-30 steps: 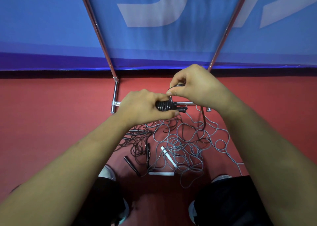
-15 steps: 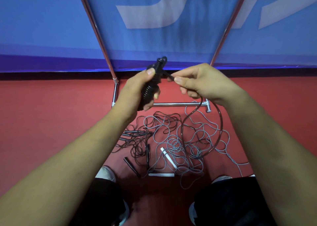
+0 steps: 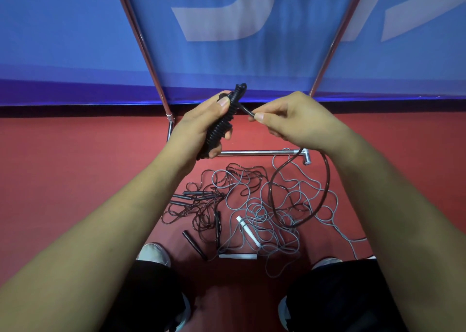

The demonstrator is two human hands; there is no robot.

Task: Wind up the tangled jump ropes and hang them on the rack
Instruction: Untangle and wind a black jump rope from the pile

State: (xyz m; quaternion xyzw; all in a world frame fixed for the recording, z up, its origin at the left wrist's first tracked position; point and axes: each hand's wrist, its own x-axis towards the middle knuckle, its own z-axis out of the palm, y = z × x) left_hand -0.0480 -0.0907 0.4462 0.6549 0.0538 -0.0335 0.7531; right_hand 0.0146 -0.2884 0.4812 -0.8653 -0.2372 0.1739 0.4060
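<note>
Gripping a tightly wound black rope bundle (image 3: pixel 223 123), the left hand (image 3: pixel 199 127) curls its fingers (image 3: pixel 223 103) round it; the right hand (image 3: pixel 297 120) pinches its loose cord end (image 3: pixel 245 110) just beside. Below the fingers lie tangled grey and black ropes (image 3: pixel 257 209).

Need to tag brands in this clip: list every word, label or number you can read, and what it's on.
Blue banner: large pale strokes, cut off at the top edge; not readable.
White handle: no print can be made out.
No other text is visible.
</note>
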